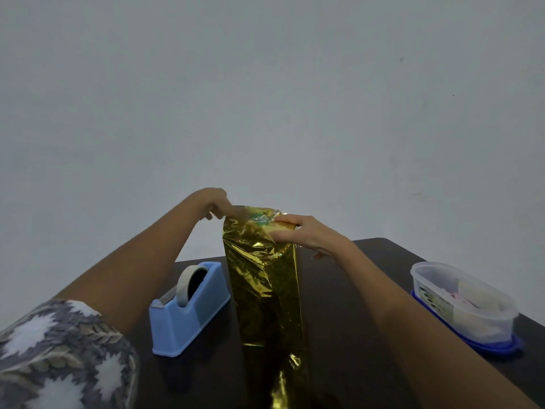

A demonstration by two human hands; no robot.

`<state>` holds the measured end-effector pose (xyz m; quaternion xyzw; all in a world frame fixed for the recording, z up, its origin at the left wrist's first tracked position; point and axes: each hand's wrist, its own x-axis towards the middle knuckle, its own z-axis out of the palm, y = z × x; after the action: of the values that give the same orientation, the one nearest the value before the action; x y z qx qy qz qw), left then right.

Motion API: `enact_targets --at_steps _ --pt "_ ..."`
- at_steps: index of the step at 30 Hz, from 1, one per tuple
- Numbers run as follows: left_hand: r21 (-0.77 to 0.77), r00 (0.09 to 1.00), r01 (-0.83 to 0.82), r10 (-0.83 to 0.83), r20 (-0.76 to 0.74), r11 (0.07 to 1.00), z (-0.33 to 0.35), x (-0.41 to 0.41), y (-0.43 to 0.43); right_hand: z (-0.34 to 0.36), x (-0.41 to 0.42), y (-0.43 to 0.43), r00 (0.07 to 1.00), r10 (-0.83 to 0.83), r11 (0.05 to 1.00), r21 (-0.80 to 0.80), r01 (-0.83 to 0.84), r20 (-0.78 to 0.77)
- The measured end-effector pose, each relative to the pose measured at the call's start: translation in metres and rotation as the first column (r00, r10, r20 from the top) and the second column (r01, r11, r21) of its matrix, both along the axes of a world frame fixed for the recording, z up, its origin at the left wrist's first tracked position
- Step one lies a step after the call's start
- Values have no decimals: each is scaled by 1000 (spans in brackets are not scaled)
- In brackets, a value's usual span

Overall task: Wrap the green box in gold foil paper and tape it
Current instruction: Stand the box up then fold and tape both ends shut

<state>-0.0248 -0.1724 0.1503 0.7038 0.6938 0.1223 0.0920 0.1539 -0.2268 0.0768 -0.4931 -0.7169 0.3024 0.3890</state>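
Observation:
Gold foil paper (265,284) covers a tall upright shape standing on the dark table (348,314); the green box under it is almost fully hidden, with only a greenish patch (261,217) showing at the top. My left hand (213,203) pinches the foil's top left corner. My right hand (306,233) presses on the foil's top right, fingers closed on its edge. A blue tape dispenser (188,311) with a pale tape roll stands left of the wrapped shape.
A clear plastic container (463,299) on a blue lid sits at the table's right edge. A plain grey wall lies behind the table. My patterned sleeve (59,355) fills the lower left corner.

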Motion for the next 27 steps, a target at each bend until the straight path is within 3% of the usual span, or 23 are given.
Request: enact_targets --at_steps 4,6,8,9,12,15,19,24,27 --pt "-46 969 107 -94 231 993 -13 16 -9 0 -1 -1 1000 18 1000 8 -18 6" --pt "14 982 73 -75 175 997 -18 15 -9 1 -2 -1 999 21 1000 13 -22 31" --pt "222 998 -34 22 56 974 -15 5 -7 2 0 -1 999 5 1000 13 -6 54" --pt "286 997 -57 39 68 956 -13 0 -8 1 0 -1 999 7 1000 17 -8 53" --pt "173 956 35 -83 282 984 -5 -3 -19 -15 -2 -2 982 97 995 5 -97 -164" --pt "96 970 76 -96 222 992 -3 0 -30 -42 -9 5 916 87 996 16 -88 -391" --pt "247 983 26 -69 169 969 8 -2 -26 -58 -17 18 923 3 995 92 35 -385" --pt "520 843 -78 -222 491 851 37 -28 -18 -62 -21 24 918 0 990 130 56 -397" --pt "402 847 -71 -158 507 913 18 -53 -13 -62 -19 25 905 13 990 132 48 -425"
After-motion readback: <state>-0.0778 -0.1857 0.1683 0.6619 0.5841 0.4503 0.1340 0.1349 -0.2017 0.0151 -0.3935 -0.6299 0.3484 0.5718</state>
